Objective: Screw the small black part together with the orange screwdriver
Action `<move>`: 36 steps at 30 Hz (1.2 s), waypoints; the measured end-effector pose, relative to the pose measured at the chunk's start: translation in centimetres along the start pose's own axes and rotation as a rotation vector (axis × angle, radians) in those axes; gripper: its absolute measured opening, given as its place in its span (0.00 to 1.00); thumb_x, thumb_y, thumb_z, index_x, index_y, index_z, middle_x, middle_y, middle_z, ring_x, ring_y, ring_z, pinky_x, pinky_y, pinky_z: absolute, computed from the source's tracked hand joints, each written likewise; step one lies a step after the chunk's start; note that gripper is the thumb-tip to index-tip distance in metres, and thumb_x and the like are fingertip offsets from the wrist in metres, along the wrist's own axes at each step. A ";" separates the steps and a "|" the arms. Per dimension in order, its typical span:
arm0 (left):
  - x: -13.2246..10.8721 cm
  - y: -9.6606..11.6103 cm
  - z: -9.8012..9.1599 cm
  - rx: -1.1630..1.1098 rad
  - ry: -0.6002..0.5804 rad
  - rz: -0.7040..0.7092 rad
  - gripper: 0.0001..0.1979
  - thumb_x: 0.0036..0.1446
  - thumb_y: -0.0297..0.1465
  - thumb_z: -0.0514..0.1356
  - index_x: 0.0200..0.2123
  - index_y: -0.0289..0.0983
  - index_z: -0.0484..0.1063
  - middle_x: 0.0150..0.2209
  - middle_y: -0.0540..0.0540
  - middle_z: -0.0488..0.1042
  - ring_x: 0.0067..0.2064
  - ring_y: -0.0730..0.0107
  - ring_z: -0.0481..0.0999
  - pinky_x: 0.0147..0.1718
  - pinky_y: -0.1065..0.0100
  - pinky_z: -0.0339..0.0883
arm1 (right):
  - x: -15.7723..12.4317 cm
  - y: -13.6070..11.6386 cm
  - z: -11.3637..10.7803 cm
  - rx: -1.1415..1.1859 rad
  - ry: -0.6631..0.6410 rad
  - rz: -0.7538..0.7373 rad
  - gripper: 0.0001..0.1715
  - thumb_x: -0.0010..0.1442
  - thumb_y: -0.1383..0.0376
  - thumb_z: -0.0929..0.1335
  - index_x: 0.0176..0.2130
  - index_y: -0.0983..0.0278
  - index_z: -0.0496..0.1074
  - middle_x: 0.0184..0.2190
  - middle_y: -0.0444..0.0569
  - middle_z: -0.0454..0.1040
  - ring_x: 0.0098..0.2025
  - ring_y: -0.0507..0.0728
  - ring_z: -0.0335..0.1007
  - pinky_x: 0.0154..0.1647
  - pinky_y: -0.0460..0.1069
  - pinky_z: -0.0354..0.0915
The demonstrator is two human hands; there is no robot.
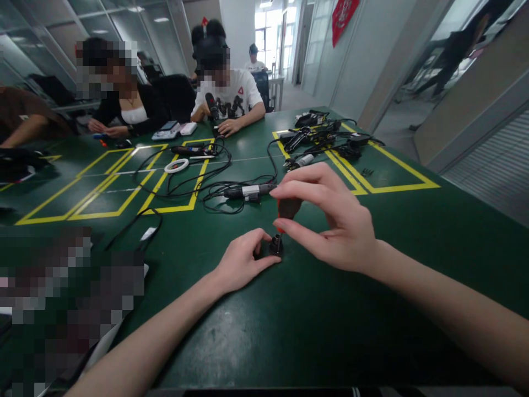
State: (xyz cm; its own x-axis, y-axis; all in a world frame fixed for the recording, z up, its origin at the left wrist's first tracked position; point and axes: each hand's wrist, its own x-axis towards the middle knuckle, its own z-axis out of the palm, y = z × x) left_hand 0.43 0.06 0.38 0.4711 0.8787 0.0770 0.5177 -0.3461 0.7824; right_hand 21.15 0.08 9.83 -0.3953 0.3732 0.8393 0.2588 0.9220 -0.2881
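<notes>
Low on the green table [231,342], my left hand [243,259] grips a small round black part [273,247] between thumb and fingers. Above it, my right hand [334,220] is closed around the red and dark handle of a short screwdriver [288,208]. Its shaft points down to the black part; whether the tip touches a screw inside cannot be made out. Just behind my hands lies a dark cylindrical tool [248,191] with a white label and a black cord.
Yellow tape outlines mark the table. Black cables and dark tools [306,138] crowd the back right; a white ring [176,165] lies at left centre. Several people sit across the table, one holding a dark tool [212,105]. Blurred objects occupy the left front.
</notes>
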 end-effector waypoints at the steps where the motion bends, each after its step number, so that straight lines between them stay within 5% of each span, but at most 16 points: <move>1: 0.0 0.0 0.0 0.028 0.017 0.003 0.14 0.59 0.37 0.71 0.38 0.38 0.71 0.30 0.55 0.67 0.32 0.70 0.66 0.32 0.68 0.56 | 0.0 0.0 0.0 -0.015 0.005 -0.001 0.22 0.66 0.71 0.72 0.58 0.60 0.75 0.49 0.54 0.76 0.50 0.60 0.77 0.49 0.57 0.79; 8: 0.0 0.2 -0.3 0.068 0.039 0.017 0.14 0.59 0.38 0.72 0.39 0.38 0.73 0.31 0.53 0.69 0.33 0.69 0.68 0.34 0.67 0.59 | -0.4 -0.1 0.5 0.123 -0.024 0.079 0.36 0.66 0.75 0.67 0.70 0.59 0.65 0.58 0.56 0.77 0.56 0.62 0.77 0.53 0.58 0.80; 17: 0.1 0.1 -0.2 0.004 0.045 0.008 0.13 0.56 0.38 0.72 0.35 0.38 0.73 0.29 0.55 0.71 0.29 0.73 0.66 0.31 0.69 0.59 | -0.3 0.3 0.5 0.073 -0.004 0.061 0.25 0.65 0.69 0.74 0.60 0.60 0.73 0.51 0.53 0.80 0.49 0.60 0.77 0.45 0.54 0.80; 25: 0.1 0.7 -0.6 -0.090 0.007 -0.019 0.13 0.57 0.39 0.71 0.37 0.37 0.74 0.29 0.53 0.74 0.29 0.73 0.68 0.32 0.69 0.62 | -0.3 0.1 0.3 0.204 -0.057 0.168 0.37 0.65 0.74 0.71 0.69 0.55 0.68 0.64 0.52 0.75 0.53 0.59 0.81 0.56 0.57 0.80; 36: 0.2 0.5 -0.6 -0.130 0.012 -0.025 0.14 0.57 0.42 0.70 0.35 0.38 0.74 0.28 0.54 0.73 0.28 0.73 0.66 0.31 0.69 0.62 | -0.3 0.4 0.3 0.157 -0.039 0.124 0.26 0.64 0.70 0.74 0.59 0.60 0.72 0.50 0.52 0.79 0.44 0.57 0.78 0.45 0.54 0.80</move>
State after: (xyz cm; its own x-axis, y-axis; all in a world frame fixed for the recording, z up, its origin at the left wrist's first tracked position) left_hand 0.37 0.23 1.15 0.4503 0.8906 0.0630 0.4319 -0.2791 0.8576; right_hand 21.12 0.34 9.31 -0.4036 0.4857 0.7754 0.1682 0.8724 -0.4590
